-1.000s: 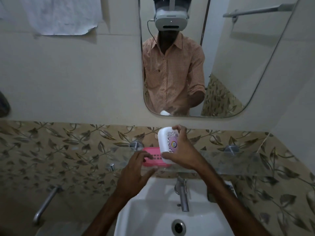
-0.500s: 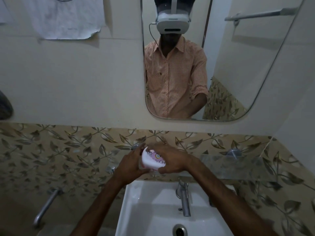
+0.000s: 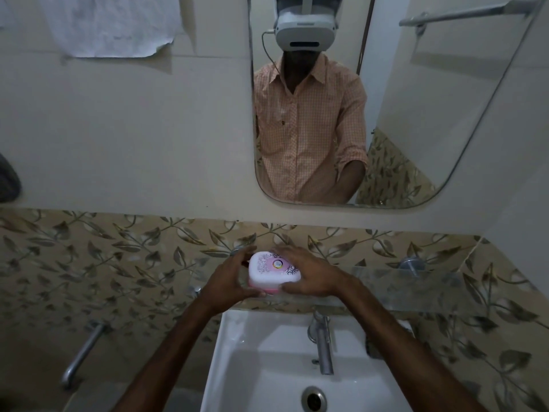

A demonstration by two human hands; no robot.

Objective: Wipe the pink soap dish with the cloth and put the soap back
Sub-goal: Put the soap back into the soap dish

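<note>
The pink soap dish (image 3: 267, 289) rests on the glass shelf (image 3: 416, 288) above the basin, with its white patterned lid (image 3: 271, 268) lying flat on top. My left hand (image 3: 230, 281) cups the dish's left side, fingers curled around it. My right hand (image 3: 312, 276) lies over the lid's right side and presses on it. No soap shows; the lid covers the dish's inside. No cloth is in my hands.
A white basin (image 3: 261, 361) with a chrome tap (image 3: 322, 343) sits below the shelf. A mirror (image 3: 386, 99) hangs above, reflecting a person in an orange shirt. White cloth (image 3: 113, 25) hangs top left. A metal pipe (image 3: 83, 352) juts from the lower left wall.
The lid was held upright in my right hand beside the open pink dish. It has since been lowered flat onto the dish, and both hands now close around it.
</note>
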